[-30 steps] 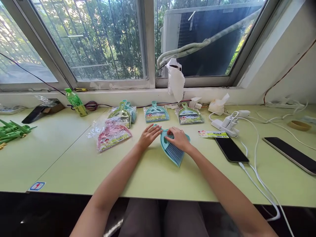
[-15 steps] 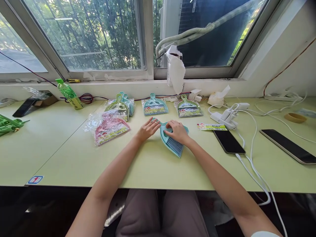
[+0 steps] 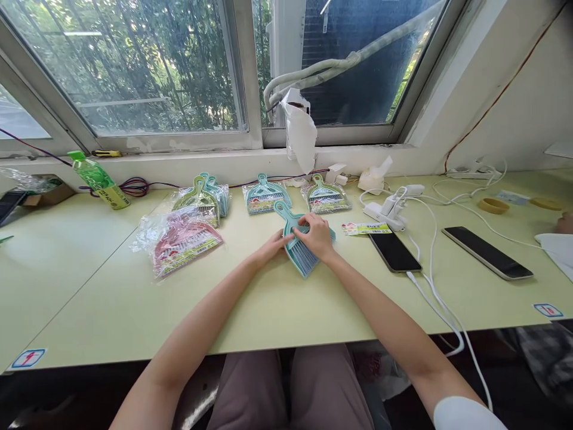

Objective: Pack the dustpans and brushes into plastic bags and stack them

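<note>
Near the middle of the table is a turquoise mini dustpan and brush set (image 3: 293, 248), handle pointing away from me and grey-blue bristles towards me. My left hand (image 3: 274, 246) grips its left edge, thumb on top and the other fingers mostly hidden beneath. From the right, my right hand (image 3: 316, 236) has its fingers closed on the brush's upper part, covering some of it. Just behind lie a wrapped turquoise set (image 3: 267, 196) and a wrapped green set (image 3: 327, 196). To the left, a pink set (image 3: 185, 242) in clear wrap lies before wrapped green and turquoise sets (image 3: 197, 203).
A printed card (image 3: 366, 229) overlaps a black phone (image 3: 396, 251); another phone (image 3: 487, 252) lies further right. White cables (image 3: 432, 263) run from a power strip (image 3: 385, 214) over the front edge. A green bottle (image 3: 99, 180) leans at back left. Tape rolls (image 3: 492, 206) lie at right.
My view has swung to the right. The left hand has gone from the set's handle end to its left edge, and the handle now shows. The set has turned slightly in my hands.
</note>
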Tool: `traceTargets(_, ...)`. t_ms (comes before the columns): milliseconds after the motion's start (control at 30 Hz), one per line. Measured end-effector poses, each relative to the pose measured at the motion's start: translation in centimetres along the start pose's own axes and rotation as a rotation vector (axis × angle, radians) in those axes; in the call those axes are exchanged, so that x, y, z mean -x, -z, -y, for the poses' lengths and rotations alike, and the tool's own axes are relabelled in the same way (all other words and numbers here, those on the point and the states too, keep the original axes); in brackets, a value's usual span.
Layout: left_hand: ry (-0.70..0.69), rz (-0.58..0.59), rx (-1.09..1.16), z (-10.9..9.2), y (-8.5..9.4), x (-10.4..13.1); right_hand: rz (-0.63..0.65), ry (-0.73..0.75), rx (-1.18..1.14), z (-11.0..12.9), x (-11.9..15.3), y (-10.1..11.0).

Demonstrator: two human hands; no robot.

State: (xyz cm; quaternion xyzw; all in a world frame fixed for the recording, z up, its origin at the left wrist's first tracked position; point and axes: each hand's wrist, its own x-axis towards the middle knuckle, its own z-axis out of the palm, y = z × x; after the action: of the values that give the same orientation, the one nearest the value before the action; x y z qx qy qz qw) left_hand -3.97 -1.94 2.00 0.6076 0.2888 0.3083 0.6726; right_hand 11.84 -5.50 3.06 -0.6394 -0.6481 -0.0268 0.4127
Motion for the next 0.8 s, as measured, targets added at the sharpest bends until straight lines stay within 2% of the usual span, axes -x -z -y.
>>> traceTargets(33,0.03,0.019,0.029,0.3,-0.3,0.0,0.022,0.012,-0.007,-0.1,-0.1,0.0)
traceTargets(100,0.049,-0.037,0.079,0.8,-0.4,0.0,0.037,0.018,-0.032,-0.6,-0.5,0.0)
traceTargets(167,0.056,-0.167,0.147,0.9,0.2,-0.2,0.0,-0.038,-0.032,-1.5,-0.9,0.2)
traceTargets(267,0.044,-0.344,0.302,0.6,1.9,-0.7,-0.039,-0.23,0.13,-3.7,-1.2,0.7)
traceTargets(367,0.007,-0.417,0.426,-0.2,3.8,-1.0,0.065,-0.396,0.285,-6.6,-1.1,0.8)
traceTargets(433,-0.017,-0.434,0.442,-0.6,4.7,-1.0,0.164,-0.449,0.277,-8.1,-0.9,0.5)
traceTargets(533,-0.024,-0.428,0.41,-0.8,5.2,-0.8,0.286,-0.333,0.174,-8.6,-0.8,-0.6)
traceTargets(633,-0.024,-0.387,0.362,-0.6,5.0,-0.7,0.349,-0.206,0.054,-7.1,-0.7,-2.0)
traceTargets(800,-0.013,-0.32,0.307,-0.3,4.8,-0.8,0.387,-0.163,0.026,-4.6,-0.3,-3.0)
